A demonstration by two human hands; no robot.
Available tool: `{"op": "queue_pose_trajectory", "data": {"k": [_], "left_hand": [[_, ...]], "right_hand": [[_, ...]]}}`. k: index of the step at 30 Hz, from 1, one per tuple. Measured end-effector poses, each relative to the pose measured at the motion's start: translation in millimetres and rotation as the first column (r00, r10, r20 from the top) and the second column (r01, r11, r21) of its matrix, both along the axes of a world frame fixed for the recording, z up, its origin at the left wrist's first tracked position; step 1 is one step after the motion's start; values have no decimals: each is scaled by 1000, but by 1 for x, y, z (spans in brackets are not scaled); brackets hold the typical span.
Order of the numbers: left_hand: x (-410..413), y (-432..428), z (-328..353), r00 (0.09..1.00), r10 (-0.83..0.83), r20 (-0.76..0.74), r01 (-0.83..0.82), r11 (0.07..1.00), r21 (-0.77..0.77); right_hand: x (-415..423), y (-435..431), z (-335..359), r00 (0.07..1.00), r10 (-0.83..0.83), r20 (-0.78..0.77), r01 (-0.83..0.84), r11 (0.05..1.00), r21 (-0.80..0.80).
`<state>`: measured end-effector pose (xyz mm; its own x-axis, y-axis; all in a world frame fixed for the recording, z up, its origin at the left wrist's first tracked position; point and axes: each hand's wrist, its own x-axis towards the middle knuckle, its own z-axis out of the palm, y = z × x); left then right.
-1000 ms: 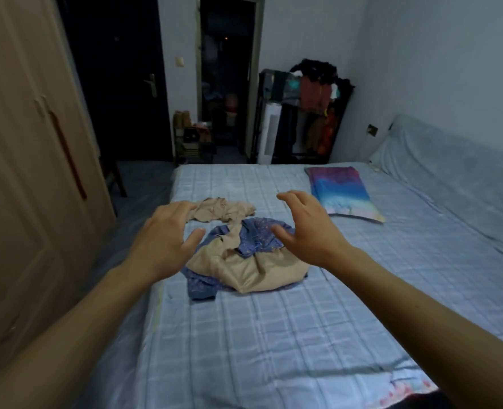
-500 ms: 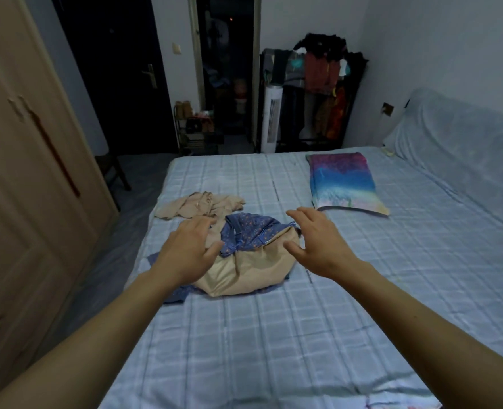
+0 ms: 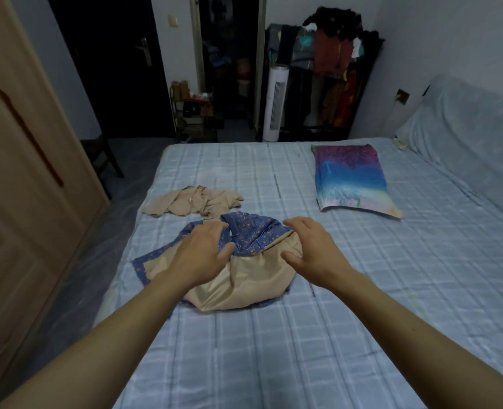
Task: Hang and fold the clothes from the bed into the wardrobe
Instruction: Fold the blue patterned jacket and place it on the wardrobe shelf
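Left hand (image 3: 203, 255) hides part of the blue-and-beige garment (image 3: 244, 278) beneath it; fingertip contact unclear. Left of it, wardrobe (image 3: 23, 202) cut off at the view's edge.

One head camera looks forward and down along the bed (image 3: 347, 335), close above it, toward the far doorway (image 3: 229, 63).

Blue floral garment (image 3: 251, 234) with beige lining on pale-blue checked bed (image 3: 362, 290).

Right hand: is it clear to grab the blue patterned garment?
Probably yes: the right hand hovers open at the right edge of the blue patterned garment, with nothing between them.
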<state>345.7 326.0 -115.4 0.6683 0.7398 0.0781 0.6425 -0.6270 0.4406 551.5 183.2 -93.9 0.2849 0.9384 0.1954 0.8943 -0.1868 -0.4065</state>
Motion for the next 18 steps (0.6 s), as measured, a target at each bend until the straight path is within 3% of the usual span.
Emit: {"op": "queue_pose_trajectory", "data": {"k": [18], "left_hand": [[52, 166, -108, 995, 100, -9, -100, 984, -149]], "right_hand": [[66, 190, -97, 997, -15, -74, 4, 989, -151]]}}
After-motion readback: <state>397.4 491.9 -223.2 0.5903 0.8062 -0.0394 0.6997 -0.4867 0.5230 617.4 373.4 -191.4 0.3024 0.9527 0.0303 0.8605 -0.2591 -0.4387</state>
